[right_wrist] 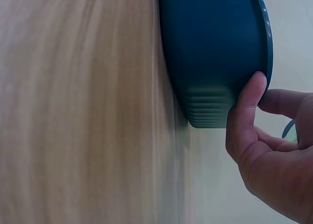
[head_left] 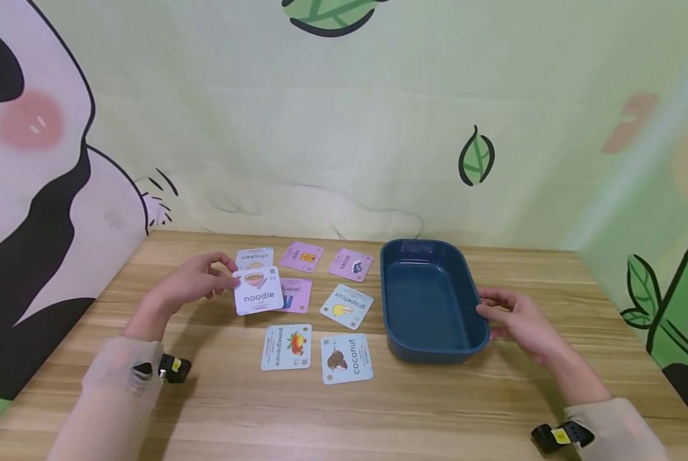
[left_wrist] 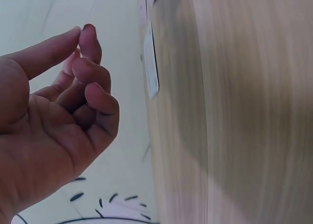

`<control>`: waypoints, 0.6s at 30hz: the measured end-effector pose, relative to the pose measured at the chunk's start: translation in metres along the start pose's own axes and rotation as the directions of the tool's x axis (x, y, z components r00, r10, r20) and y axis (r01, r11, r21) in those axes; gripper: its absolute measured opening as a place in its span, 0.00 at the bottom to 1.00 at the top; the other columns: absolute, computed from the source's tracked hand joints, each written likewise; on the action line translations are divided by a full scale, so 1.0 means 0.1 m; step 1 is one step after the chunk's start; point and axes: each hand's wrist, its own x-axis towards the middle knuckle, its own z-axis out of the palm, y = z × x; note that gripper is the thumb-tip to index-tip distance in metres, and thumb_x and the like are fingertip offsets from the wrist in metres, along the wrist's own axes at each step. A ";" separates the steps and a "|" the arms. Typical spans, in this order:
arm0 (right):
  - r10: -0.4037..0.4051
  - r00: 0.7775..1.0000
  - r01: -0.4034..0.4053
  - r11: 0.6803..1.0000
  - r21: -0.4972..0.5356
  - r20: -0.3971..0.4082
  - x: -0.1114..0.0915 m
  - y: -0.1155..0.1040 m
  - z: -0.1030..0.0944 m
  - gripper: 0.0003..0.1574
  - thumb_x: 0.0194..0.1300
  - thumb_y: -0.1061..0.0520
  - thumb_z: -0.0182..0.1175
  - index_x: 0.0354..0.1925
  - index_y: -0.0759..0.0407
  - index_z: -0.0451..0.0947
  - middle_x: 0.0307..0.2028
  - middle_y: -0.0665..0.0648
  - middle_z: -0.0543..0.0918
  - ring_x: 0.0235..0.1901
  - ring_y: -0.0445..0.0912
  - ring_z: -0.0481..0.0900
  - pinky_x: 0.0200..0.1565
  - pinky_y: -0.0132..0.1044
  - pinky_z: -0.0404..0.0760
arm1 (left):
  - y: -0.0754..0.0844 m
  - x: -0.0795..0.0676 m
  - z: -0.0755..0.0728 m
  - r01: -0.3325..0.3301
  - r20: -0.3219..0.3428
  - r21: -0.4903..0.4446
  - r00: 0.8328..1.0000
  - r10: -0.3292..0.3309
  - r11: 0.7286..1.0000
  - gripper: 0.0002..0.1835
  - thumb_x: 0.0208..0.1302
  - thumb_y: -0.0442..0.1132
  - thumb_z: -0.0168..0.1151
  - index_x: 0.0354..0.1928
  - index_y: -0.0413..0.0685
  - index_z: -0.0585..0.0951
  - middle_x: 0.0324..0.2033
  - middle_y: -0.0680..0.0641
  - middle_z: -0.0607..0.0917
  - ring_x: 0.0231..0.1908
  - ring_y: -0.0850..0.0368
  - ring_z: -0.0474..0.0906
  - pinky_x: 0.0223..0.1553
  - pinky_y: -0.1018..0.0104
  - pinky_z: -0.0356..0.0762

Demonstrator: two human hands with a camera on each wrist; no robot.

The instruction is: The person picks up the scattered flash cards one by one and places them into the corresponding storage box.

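My left hand (head_left: 196, 282) pinches the left edge of a white noodle card (head_left: 259, 291) between thumb and fingertip. This card overlaps the blue chicken card (head_left: 254, 256) and the purple jeans card (head_left: 299, 298) in the head view. In the left wrist view, the thumb and index finger of the left hand (left_wrist: 73, 92) meet at their tips. On the right, my right hand (head_left: 517, 320) grips the right wall of a dark blue plastic bin (head_left: 436, 351). In the right wrist view, fingers (right_wrist: 252, 89) press its outer side near the rim.
Purple vest (head_left: 302, 256) and shoes (head_left: 350, 264) cards lie at the back of the wooden table (head_left: 234, 422). Blue grapefruit (head_left: 346, 306), pomegranate (head_left: 286, 347) and coconut (head_left: 346, 359) cards lie left of the bin. A printed cloth backdrop (head_left: 321, 128) stands behind.
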 end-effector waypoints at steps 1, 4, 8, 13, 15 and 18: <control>0.002 1.000 -0.002 1.000 0.004 0.002 0.00 0.00 0.00 0.36 0.70 0.57 0.56 0.66 0.77 0.55 0.53 0.71 0.66 0.37 0.43 0.78 0.34 0.39 0.82 | 0.02 0.01 0.02 -0.007 -0.005 -0.013 1.000 0.006 1.000 0.19 0.63 0.40 0.64 0.50 0.40 0.71 0.34 0.38 0.80 0.34 0.43 0.73 0.34 0.59 0.72; 0.012 1.000 -0.013 1.000 0.011 0.004 0.00 0.00 0.00 0.37 0.71 0.57 0.55 0.67 0.77 0.54 0.53 0.70 0.65 0.36 0.43 0.78 0.34 0.38 0.81 | 0.08 0.05 0.11 -0.032 -0.016 -0.051 0.999 0.031 0.998 0.19 0.61 0.39 0.65 0.49 0.39 0.70 0.31 0.39 0.80 0.33 0.43 0.73 0.33 0.59 0.72; 0.018 1.000 -0.018 1.000 0.015 0.010 -0.01 -0.02 0.00 0.38 0.71 0.57 0.55 0.67 0.77 0.53 0.54 0.70 0.64 0.36 0.43 0.78 0.34 0.38 0.81 | 0.14 0.09 0.23 -0.059 -0.029 -0.080 0.998 0.057 0.995 0.19 0.62 0.39 0.65 0.49 0.39 0.70 0.28 0.40 0.80 0.32 0.42 0.73 0.34 0.57 0.72; 0.022 1.000 -0.022 1.000 0.021 0.007 0.00 -0.03 0.01 0.37 0.71 0.57 0.55 0.67 0.77 0.53 0.53 0.70 0.64 0.37 0.43 0.78 0.34 0.39 0.81 | 0.26 0.11 0.37 -0.083 -0.049 -0.117 0.996 0.078 0.990 0.19 0.62 0.40 0.64 0.50 0.40 0.70 0.25 0.42 0.77 0.33 0.42 0.72 0.37 0.55 0.72; 0.023 1.000 -0.023 0.999 0.023 0.006 0.00 -0.03 0.01 0.37 0.70 0.57 0.55 0.67 0.77 0.54 0.53 0.70 0.64 0.37 0.42 0.78 0.34 0.39 0.81 | 0.31 0.12 0.43 -0.088 -0.055 -0.141 0.995 0.081 0.986 0.19 0.62 0.39 0.64 0.50 0.40 0.70 0.25 0.41 0.77 0.31 0.44 0.72 0.37 0.56 0.72; 0.024 1.000 -0.024 0.999 0.028 0.006 0.00 -0.04 0.01 0.37 0.70 0.58 0.55 0.67 0.77 0.54 0.53 0.71 0.65 0.37 0.42 0.77 0.34 0.39 0.81 | 0.39 0.13 0.53 -0.101 -0.064 -0.161 0.994 0.092 0.982 0.19 0.61 0.39 0.64 0.49 0.41 0.70 0.28 0.39 0.79 0.30 0.47 0.73 0.36 0.57 0.72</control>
